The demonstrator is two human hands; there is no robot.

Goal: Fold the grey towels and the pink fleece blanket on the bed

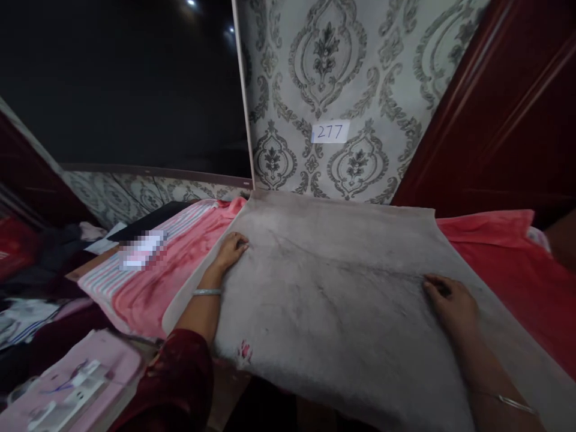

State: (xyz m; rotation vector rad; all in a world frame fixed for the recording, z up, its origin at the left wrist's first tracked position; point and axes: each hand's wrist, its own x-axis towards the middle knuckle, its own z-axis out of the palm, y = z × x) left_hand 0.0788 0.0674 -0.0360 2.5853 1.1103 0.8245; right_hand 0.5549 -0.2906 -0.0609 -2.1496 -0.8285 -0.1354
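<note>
A large grey cloth [315, 306] with a soft, fuzzy surface lies spread in front of me, hanging over the near edge. A faint crease runs across it towards my right hand [454, 303], whose thumb and fingers are pinched together on the fabric. On the cloth's left part, my left hand [231, 249] also has its fingertips closed together against the material. Near the front left edge, a small torn hole [244, 350] lets reddish colour show through. The exact fold of fabric between the fingers is too small to make out.
A pink striped towel [153, 288] lies to the left and a red cloth [522, 282] to the right, both partly under the grey one. A power strip [74, 396] rests on a pink surface at lower left. A patterned wall [328, 78] stands behind.
</note>
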